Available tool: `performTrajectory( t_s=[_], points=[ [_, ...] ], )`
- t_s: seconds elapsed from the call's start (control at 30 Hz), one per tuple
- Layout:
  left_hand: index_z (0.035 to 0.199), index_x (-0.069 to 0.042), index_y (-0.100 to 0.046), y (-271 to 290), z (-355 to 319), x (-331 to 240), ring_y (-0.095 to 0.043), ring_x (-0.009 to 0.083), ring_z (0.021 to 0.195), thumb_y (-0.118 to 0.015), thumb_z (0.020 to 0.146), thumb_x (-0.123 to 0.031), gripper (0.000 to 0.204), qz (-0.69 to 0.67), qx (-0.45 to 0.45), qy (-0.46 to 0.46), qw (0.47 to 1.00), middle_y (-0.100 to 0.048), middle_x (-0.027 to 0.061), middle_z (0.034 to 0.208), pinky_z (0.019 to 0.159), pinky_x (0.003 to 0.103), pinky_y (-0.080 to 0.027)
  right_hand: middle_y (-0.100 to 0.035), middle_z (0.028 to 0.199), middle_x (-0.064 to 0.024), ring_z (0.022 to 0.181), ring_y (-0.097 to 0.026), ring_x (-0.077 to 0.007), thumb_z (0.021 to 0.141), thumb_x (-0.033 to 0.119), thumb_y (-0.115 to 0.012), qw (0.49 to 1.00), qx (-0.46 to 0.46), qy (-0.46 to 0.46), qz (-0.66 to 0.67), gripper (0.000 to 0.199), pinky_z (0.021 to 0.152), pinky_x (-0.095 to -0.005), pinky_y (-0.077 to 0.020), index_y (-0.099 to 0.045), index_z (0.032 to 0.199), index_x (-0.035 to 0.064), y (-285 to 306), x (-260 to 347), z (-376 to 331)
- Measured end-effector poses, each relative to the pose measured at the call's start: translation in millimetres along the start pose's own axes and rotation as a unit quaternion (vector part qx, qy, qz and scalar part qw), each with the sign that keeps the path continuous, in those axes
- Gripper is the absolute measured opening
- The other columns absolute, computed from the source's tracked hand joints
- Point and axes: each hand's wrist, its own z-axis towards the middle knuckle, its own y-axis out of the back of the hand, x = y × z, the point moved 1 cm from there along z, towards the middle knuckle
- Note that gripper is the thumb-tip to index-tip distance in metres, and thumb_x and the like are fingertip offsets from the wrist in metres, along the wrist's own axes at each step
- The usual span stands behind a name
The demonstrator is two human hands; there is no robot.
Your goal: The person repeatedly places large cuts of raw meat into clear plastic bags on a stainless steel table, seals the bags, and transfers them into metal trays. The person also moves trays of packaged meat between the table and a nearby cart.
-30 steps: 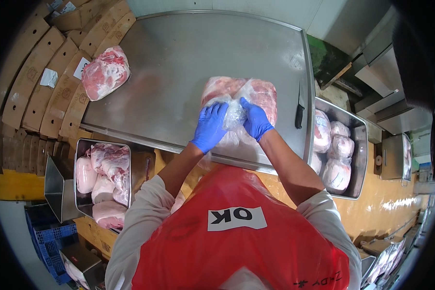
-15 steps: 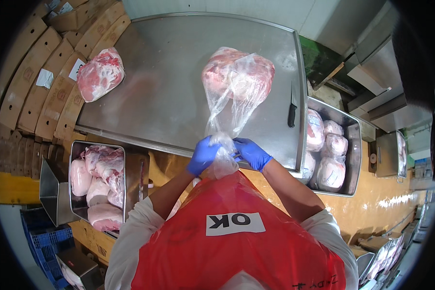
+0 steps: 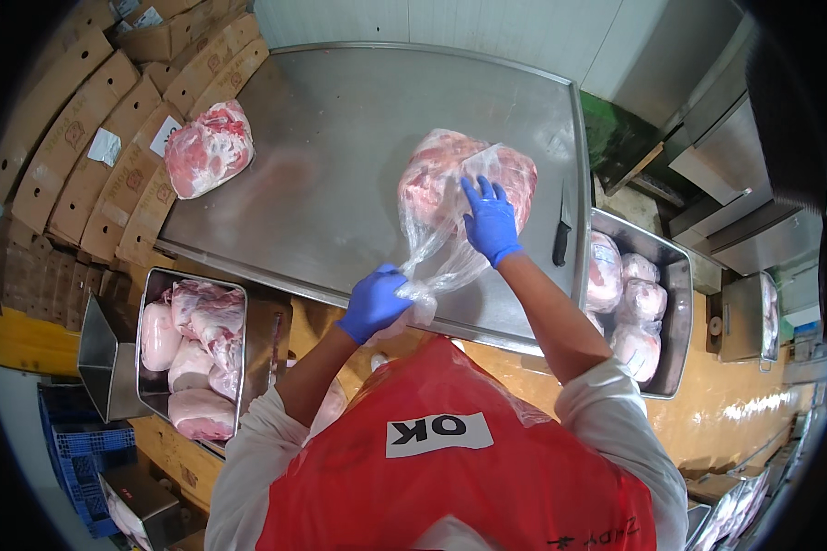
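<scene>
A large cut of raw pink meat [image 3: 432, 179] lies inside a clear plastic bag [image 3: 443, 262] on the steel table [image 3: 340, 156]. My left hand [image 3: 374, 303], in a blue glove, grips the gathered neck of the bag near the table's front edge. My right hand [image 3: 490, 220], also gloved in blue, rests flat with fingers spread on the bagged meat. A second bagged cut of meat [image 3: 209, 149] lies apart at the table's left edge.
A black-handled knife [image 3: 562, 234] lies by the table's right edge. A metal tray of bagged meat [image 3: 657, 266] stands to the right, and another tray of raw cuts [image 3: 248, 340] sits lower left. Cardboard boxes [image 3: 101, 147] are stacked along the left. A blue crate [image 3: 73, 441] is below.
My right hand let go of the bag's neck and moved up onto the meat. My left hand stayed closed on the neck near the table's front edge.
</scene>
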Motion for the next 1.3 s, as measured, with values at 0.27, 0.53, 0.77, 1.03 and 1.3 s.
performTrajectory(
  t_s=[0.27,0.53,0.77,1.03,1.3],
  points=[
    [0.132,-0.015,-0.057,-23.6,51.9,-15.4,-0.062,0.0344,0.111,-0.07,0.079,-0.018,0.054,-0.013,-0.082,-0.046,0.996,-0.06,0.0152,0.125,0.094,0.042,-0.051,-0.068,0.101,-0.0115,0.101,-0.063,-0.0304,0.088,0.008,-0.065,0.967,-0.042,-0.066,0.241,0.013,0.089,-0.042,-0.048,-0.065,0.101,0.0079,5.8,-42.0,-18.8],
    [0.144,-0.012,-0.043,-74.0,104.3,-26.7,-0.066,0.0372,0.099,-0.075,0.08,-0.023,0.072,0.085,0.006,0.093,0.992,-0.052,0.0177,0.132,0.085,0.046,-0.055,-0.063,0.087,-0.0001,0.083,-0.06,-0.0099,0.096,0.008,-0.059,0.69,-0.166,-0.515,0.48,0.002,0.076,-0.0251,-0.0477,-0.06,0.095,0.0091,93.4,-151.1,-224.3],
    [0.116,-0.008,-0.055,-57.6,123.7,-47.9,-0.07,0.0303,0.083,-0.072,0.082,-0.024,0.041,0.254,-0.094,-0.093,0.958,-0.063,0.0148,0.1,0.066,0.042,-0.057,-0.063,0.086,0.0005,0.081,-0.059,-0.0098,0.094,0.007,-0.059,0.707,-0.082,-0.473,0.519,0.005,0.075,-0.0261,-0.0474,-0.063,0.093,0.0101,73.3,-117.7,-240.3],
    [0.1,-0.008,-0.062,12.2,164.4,-19.8,-0.067,0.0378,0.086,-0.067,0.082,-0.024,0.024,0.234,-0.149,-0.051,0.959,-0.068,0.0174,0.095,0.074,0.048,-0.054,-0.057,0.073,-0.0011,0.067,-0.057,-0.0168,0.091,0.019,-0.06,0.411,-0.243,-0.569,0.669,0.008,0.066,-0.028,-0.0484,-0.064,0.093,0.0127,50.0,-123.9,-205.0],
    [0.086,-0.002,-0.065,116.7,170.7,154.1,-0.065,0.0384,0.083,-0.072,0.079,-0.028,0.028,0.249,-0.287,0.082,0.921,-0.067,0.0205,0.088,0.077,0.048,-0.051,-0.042,0.066,0.0013,0.061,-0.044,-0.0156,0.087,0.023,-0.06,0.463,-0.252,-0.639,0.56,0.014,0.061,-0.0301,-0.038,-0.063,0.092,0.0107,68.0,-154.7,-245.9]
  ],
)
